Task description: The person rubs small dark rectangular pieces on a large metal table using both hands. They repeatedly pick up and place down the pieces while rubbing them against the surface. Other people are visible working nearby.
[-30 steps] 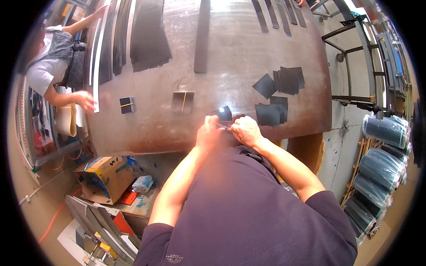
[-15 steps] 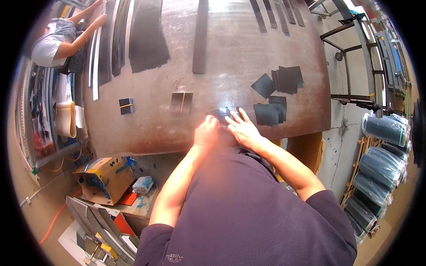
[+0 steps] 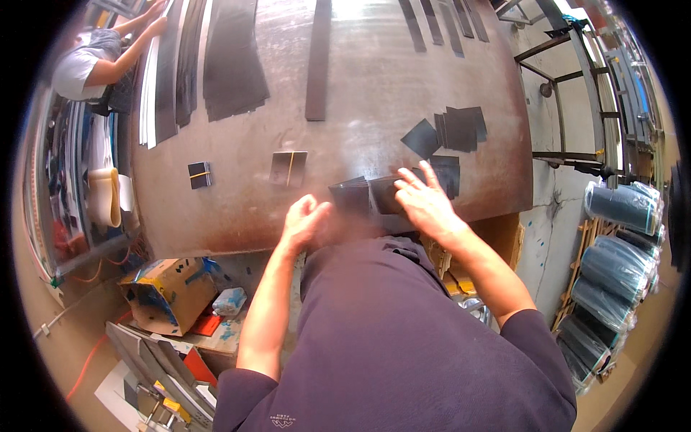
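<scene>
Near the front edge of the table, a small stack of dark square sheets [image 3: 349, 198] lies in front of me. A further dark sheet [image 3: 384, 196] lies beside it, partly under the fingertips of my right hand [image 3: 433, 207]. That hand is open, its fingers spread and stretched forward. My left hand [image 3: 302, 223] is apart from the stack, to its left, its fingers curled in with nothing visible in them. Loose dark squares [image 3: 461, 129] lie in overlapping groups at the right, some partly hidden behind my right hand.
Banded bundles [image 3: 200, 175] [image 3: 288, 168] lie to the left. Long dark strips [image 3: 234, 65] cover the far table [image 3: 374, 108]. Another person [image 3: 90, 68] handles strips at far left. A metal rack [image 3: 568, 79] and wrapped rolls [image 3: 619, 266] stand right; a cardboard box [image 3: 169, 295] sits lower left.
My left hand has drawn back to the left, away from the stack. My right hand has shifted right with its fingers spreading, and the dark sheets between the hands now show more.
</scene>
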`<state>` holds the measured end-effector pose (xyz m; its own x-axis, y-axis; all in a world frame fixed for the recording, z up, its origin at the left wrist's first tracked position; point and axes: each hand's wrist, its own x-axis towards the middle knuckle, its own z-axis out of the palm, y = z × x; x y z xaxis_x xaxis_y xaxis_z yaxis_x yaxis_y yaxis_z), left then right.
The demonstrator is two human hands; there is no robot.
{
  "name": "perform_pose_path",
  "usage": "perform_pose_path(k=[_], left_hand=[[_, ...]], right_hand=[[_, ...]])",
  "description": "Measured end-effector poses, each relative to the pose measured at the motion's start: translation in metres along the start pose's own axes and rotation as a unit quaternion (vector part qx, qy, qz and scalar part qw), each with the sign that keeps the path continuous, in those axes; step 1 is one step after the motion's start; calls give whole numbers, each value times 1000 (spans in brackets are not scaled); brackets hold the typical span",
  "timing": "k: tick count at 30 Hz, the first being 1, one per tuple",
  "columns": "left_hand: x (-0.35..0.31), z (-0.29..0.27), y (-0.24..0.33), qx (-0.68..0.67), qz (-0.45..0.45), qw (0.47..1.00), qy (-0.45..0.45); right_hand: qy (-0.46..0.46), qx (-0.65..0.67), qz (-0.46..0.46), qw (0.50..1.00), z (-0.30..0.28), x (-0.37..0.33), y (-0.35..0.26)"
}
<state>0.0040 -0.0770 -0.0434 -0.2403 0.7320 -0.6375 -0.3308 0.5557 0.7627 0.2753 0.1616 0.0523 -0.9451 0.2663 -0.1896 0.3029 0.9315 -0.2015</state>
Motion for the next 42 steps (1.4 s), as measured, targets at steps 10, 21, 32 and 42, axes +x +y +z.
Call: perform_pose_path(k=[10,21,32,42], left_hand=[[23,76,24,489,228,840,55],[17,82,20,461,235,852,83],[19,83,11,420,231,868,133],[18,83,15,481,234,839,97]], right_hand=[[13,68,160,985,16,-23,71],[221,103,76,967,74,61,-28],[-46,85,-11,995,61,33,-48],[-21,-26,-57,998,79,24,-47]])
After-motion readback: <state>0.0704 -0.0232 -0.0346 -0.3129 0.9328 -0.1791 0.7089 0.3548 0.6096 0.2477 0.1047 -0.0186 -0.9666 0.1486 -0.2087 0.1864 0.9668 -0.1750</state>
